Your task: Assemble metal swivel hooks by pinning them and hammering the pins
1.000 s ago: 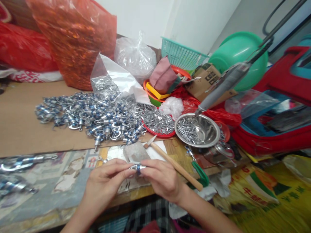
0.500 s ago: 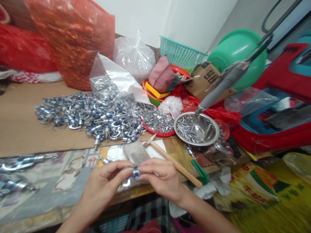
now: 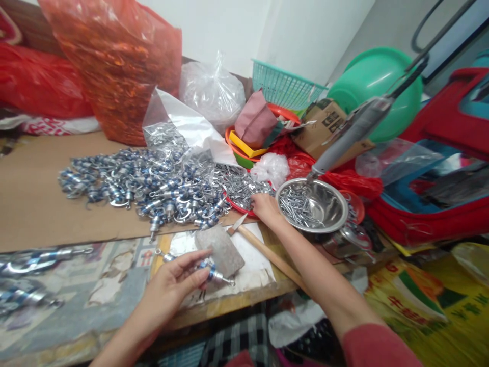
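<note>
My left hand (image 3: pixel 179 275) pinches a blue-and-silver metal fitting (image 3: pixel 218 277) between thumb and fingers. The fitting's eye-shaped end points right, and its other end is hidden by the hand. Beside it, a grey stone block (image 3: pixel 221 250) lies on white paper. My right hand (image 3: pixel 266 208) is at the red dish (image 3: pixel 241 208) of small flat silver pieces (image 3: pixel 244 187). Its fingers are drawn together at the dish's right side, and what they grip is too small to make out. A wooden-handled hammer (image 3: pixel 267 251) lies under my right forearm.
A heap of similar blue-and-silver fittings (image 3: pixel 153 188) covers the cardboard (image 3: pixel 30 204). Right of the dish stands a steel bowl (image 3: pixel 332 209) of silver pins, with a grey-handled tool (image 3: pixel 344 132) above it. Bags and a green basket (image 3: pixel 286 84) line the back.
My right hand has left the fitting that both hands held and moved forward to the red dish. My left hand keeps the fitting near the stone block, its fingers a little more spread.
</note>
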